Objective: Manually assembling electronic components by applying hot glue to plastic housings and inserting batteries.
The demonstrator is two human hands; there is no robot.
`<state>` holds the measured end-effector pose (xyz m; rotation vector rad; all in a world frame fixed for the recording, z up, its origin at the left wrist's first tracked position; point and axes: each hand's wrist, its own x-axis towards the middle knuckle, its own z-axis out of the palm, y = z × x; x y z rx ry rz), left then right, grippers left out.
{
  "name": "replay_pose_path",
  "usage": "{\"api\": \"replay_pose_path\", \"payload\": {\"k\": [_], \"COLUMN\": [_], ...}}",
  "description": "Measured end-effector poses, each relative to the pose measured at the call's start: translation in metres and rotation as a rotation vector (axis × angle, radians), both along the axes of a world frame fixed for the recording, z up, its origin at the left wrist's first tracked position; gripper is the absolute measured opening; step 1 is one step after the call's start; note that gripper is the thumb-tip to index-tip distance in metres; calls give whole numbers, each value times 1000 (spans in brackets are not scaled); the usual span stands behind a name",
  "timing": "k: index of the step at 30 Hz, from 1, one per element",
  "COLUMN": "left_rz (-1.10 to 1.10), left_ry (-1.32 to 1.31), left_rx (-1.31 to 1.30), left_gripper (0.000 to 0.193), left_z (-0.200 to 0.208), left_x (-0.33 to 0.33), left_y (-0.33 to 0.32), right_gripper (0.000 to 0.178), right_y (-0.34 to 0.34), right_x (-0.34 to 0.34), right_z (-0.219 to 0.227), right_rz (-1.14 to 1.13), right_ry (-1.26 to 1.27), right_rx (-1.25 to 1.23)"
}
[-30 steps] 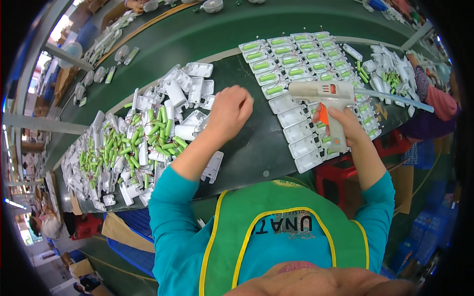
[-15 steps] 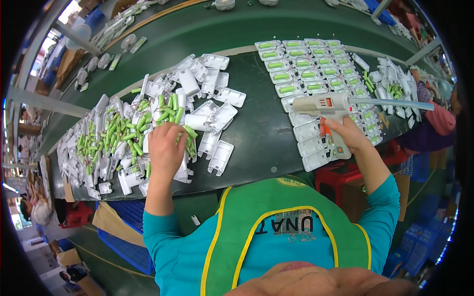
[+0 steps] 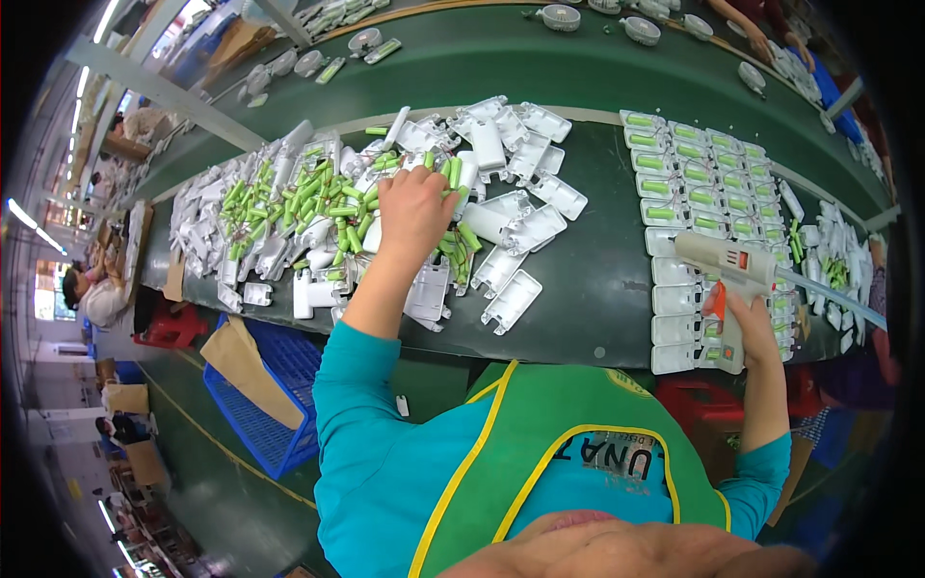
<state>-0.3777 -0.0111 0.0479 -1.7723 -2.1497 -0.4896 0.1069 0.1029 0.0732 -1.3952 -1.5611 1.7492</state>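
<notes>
My left hand (image 3: 414,217) is over the heap of slim green cylindrical cells (image 3: 294,199) on the left of the dark counter (image 3: 593,289), its fingers bent down among them; I cannot tell whether they pinch one. On the right, the fingers of my right hand (image 3: 758,335) are wrapped round the handle of a white-and-orange plastic glue gun (image 3: 723,258), above neat rows of open white plastic casings (image 3: 673,301); loose white plastic shells (image 3: 536,229) lie between

Green flr (image 3: 226,520) w/ yellow line (image 3: 241,465), red stool (image 3: 171,328), tube lt (image 3: 37,227) (far L, glowing).
</notes>
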Motion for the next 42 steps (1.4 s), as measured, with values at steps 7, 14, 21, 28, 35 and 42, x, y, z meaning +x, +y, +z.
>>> {"api": "replay_pose_path", "payload": {"k": [7,14,21,28,35,42], "left_rz": [47,-50,-590,-406,-520,-501], "left_ry": [147,-642,-1778,-973,-374,-499], "left_rx": [-256,16,194,-367,-225,-120], "left_gripper": [20,18,20,22,23,17], "left_z": [-18,34,20,-49,-61,-37], "left_x": [4,32,87,180,185,209], "left_y": [22,19,36,41,43,96], "right_gripper": [36,35,34,30,28,36], "right_y": [-6,-7,-10,-6,-4,-7], "right_x": [3,1,6,-1,3,7], "right_z": [-1,-3,-10,-6,-8,-1], "right_rz": [-19,1,-58,-33,36,-34], "right_ry": [98,147,170,94,59,143], "right_rx": [9,-33,-56,-17,-9,-53]}}
